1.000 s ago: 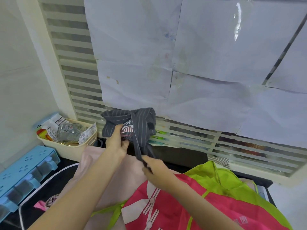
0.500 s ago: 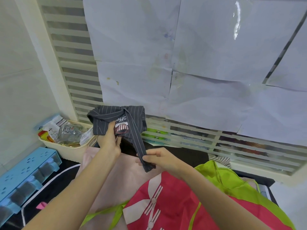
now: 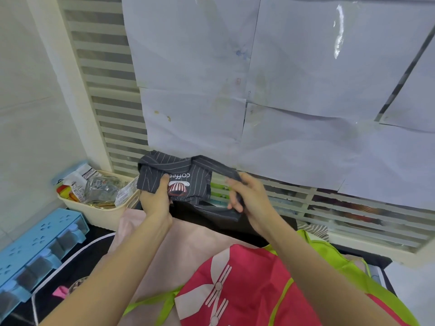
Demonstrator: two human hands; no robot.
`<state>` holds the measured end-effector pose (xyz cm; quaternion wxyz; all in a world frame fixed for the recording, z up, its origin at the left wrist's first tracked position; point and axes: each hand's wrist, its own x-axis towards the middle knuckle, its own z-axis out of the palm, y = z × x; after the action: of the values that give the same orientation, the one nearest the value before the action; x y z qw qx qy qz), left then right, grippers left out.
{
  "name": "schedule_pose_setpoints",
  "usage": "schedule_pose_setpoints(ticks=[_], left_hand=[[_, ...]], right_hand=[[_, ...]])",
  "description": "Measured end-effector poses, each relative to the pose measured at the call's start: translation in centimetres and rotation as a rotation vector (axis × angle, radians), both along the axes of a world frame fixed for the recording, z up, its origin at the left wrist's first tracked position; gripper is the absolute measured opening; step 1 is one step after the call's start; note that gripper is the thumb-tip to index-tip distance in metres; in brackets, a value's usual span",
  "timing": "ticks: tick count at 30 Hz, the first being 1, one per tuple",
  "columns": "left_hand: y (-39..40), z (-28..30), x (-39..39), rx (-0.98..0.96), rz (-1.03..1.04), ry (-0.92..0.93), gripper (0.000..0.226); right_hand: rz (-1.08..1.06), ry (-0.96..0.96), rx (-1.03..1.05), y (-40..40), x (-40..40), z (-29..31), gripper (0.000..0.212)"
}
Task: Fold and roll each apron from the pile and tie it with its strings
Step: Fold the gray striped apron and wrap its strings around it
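- Apron (image 3: 175, 176) – the grey pinstriped one, rolled into a small bundle with "coffee" and a cup print upside down on its face – is held up in the air in front of the slatted window, above the pile.
- My left hand (image 3: 157, 200) grips the bundle from below, thumb pressed across its front beside the print.
- My right hand (image 3: 248, 196) has its fingers curled round the apron's string (image 3: 223, 171), which runs taut from the bundle's top right corner into my fist; the string's loose end hangs below that hand.
- Under my arms lies the pile: a pink apron (image 3: 188, 243), with a red apron (image 3: 249, 285) carrying a white bow print and green trim on top of it, and a green apron (image 3: 336, 262) at the right.
- A cream basket (image 3: 101, 211) of packets sits at the left by the window, and a blue box (image 3: 35, 245) stands nearer me on the black desk (image 3: 94, 252).
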<state>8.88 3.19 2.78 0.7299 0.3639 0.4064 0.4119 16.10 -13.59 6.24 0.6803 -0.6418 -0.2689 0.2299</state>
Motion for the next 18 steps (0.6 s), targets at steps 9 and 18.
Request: schedule_pose_setpoints(ticks=[9, 18], left_hand=[[-2.1, 1.2, 0.4, 0.004, -0.200, -0.066, 0.020], [-0.7, -0.2, -0.8, 0.664, -0.366, 0.320, 0.024]], right_hand=[[0.243, -0.529, -0.668, 1.0, -1.6, -4.8, 0.039], [-0.044, -0.980, -0.525, 2.5, -1.4, 2.1, 0.034]])
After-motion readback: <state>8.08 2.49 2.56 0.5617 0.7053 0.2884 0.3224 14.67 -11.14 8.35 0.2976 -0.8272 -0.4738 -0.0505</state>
